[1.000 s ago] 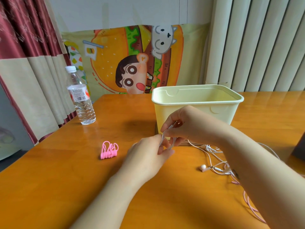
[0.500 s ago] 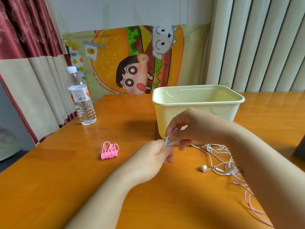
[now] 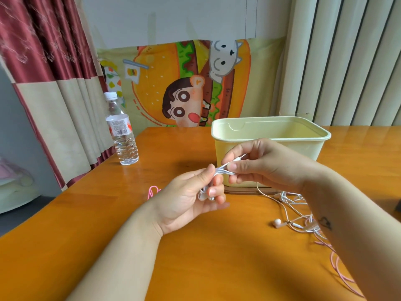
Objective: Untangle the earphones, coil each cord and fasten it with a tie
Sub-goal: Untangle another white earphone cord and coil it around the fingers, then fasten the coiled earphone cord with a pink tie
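Observation:
A folded bundle of white earphone cord (image 3: 223,170) stretches between both hands above the table. My left hand (image 3: 191,196) grips its lower end, with white earbuds showing under the fingers. My right hand (image 3: 264,164) pinches the upper end, where the metal plug sticks out. A tangle of white and pink earphone cords (image 3: 297,211) lies on the table under my right forearm, one earbud (image 3: 277,222) lying free at its left. The pink ties (image 3: 153,191) lie behind my left hand, mostly hidden.
A pale yellow plastic bin (image 3: 271,129) stands just behind my hands on the orange wooden table (image 3: 217,257). A water bottle (image 3: 121,131) stands at the table's left edge. Curtains and a cartoon cloth hang behind.
Both hands have lifted and come nearer the camera with the white cord. The left hand has turned palm-up, and the cord is now a tighter folded bundle.

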`<state>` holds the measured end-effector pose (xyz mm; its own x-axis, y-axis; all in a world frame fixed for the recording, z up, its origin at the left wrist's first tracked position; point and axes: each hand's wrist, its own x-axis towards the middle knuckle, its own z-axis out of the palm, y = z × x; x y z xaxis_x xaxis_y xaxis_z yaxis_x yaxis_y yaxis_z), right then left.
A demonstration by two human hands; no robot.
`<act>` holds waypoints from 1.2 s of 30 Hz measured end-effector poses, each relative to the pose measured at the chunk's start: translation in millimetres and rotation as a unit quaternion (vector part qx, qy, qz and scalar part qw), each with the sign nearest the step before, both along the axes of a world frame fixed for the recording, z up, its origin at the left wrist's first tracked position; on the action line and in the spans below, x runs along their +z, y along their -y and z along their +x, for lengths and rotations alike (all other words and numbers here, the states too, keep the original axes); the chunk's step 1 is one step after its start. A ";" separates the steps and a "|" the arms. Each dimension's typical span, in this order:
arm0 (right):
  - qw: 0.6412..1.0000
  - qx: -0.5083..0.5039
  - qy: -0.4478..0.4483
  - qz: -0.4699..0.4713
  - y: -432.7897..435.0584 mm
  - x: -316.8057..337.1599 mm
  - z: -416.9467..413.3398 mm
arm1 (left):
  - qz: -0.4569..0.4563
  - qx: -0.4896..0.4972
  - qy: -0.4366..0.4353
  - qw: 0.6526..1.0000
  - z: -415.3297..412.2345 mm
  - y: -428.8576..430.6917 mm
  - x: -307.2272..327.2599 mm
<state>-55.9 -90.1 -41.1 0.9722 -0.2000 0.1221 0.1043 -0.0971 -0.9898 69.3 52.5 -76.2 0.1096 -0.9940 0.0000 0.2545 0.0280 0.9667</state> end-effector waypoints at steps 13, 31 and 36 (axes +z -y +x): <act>0.911 -0.093 -0.170 -0.363 -52.5 -59.6 90.6 | 0.025 0.501 0.214 0.838 79.4 -30.7 -25.4; 0.870 -0.195 -0.048 -0.450 -61.2 -107.4 130.6 | 0.138 0.320 0.480 0.805 98.9 -29.3 -51.2; 0.866 -0.145 -0.039 -0.476 -57.4 -97.8 130.1 | 0.146 0.328 0.499 0.789 98.7 -31.9 -49.5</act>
<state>74.2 -32.7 -138.9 0.9105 -0.2827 0.3016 -0.1258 -0.8844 -0.4494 168.0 84.4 -125.7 0.6903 -0.6970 0.1941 -0.6147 -0.4234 0.6656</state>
